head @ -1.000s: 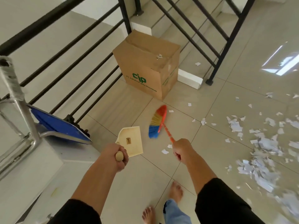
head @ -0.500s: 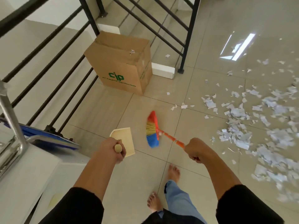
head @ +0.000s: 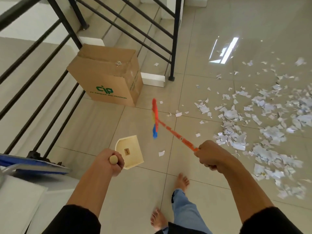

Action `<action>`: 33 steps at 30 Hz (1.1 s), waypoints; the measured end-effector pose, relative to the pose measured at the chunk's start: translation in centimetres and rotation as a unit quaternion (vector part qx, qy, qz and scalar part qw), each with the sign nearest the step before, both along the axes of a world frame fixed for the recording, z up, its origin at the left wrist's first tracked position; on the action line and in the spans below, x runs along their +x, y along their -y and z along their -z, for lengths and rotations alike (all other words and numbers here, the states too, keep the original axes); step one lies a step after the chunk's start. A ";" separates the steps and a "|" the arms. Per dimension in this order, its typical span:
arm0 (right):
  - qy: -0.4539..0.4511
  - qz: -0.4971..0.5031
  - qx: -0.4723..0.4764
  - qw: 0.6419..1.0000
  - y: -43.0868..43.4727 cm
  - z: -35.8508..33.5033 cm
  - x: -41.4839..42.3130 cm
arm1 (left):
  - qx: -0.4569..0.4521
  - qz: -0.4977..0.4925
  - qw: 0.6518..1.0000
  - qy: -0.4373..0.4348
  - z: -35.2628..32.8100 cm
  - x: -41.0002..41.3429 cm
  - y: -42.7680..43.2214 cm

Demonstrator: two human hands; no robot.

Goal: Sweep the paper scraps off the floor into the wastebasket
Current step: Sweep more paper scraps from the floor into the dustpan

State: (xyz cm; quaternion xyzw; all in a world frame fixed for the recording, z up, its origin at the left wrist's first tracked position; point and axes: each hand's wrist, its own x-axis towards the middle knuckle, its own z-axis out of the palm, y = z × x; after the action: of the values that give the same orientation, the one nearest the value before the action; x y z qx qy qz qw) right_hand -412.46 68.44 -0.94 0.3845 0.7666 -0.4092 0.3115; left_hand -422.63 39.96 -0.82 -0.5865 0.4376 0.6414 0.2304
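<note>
left hand [head: 108,162] grips the cream dustpan [head: 130,152] handle; right hand [head: 210,155] grips the orange broom [head: 156,118] handle. paper scraps [head: 263,130] litter the floor [head: 94,125] at right; cardboard box [head: 108,76] stands far left.

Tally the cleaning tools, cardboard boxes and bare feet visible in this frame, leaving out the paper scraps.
Cleaning tools: 2, the broom in the right hand and the dustpan in the left hand
Cardboard boxes: 1, the cardboard box
Bare feet: 2
Total: 5
</note>
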 end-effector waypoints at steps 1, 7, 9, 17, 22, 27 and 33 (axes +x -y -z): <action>0.013 -0.018 -0.009 1.000 -0.3 0.2 -0.3 | -0.001 -0.001 1.000 -0.001 0.0 -0.5 -0.2; 0.091 -0.176 0.065 0.978 -0.6 2.6 -1.5 | -0.022 -0.015 1.000 0.000 0.4 -4.1 -2.7; 0.109 -0.185 0.119 0.969 -2.7 2.7 -1.7 | -0.032 -0.004 0.999 0.007 0.8 -5.3 -4.5; 0.063 -0.133 0.141 0.979 -13.4 -2.2 -7.0 | -0.031 0.015 0.999 0.010 0.9 -10.8 -10.8; -0.019 -0.049 0.045 0.998 -14.0 -0.9 -11.0 | -0.012 0.008 1.000 -0.003 0.3 -14.2 -13.8; -0.027 0.316 -0.248 0.915 -12.1 6.4 -17.2 | -0.036 0.074 0.997 -0.007 0.0 -15.7 -15.5; -0.062 0.517 -0.269 0.810 -12.0 8.1 -19.1 | -0.031 0.107 0.994 -0.004 -0.5 -17.8 -14.6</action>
State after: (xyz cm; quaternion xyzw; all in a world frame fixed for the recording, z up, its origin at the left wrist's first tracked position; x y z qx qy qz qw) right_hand -431.56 80.47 -9.00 0.5987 0.3316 -0.7227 0.0968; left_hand -440.39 54.54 -0.31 -0.5404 0.5189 0.6015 0.2774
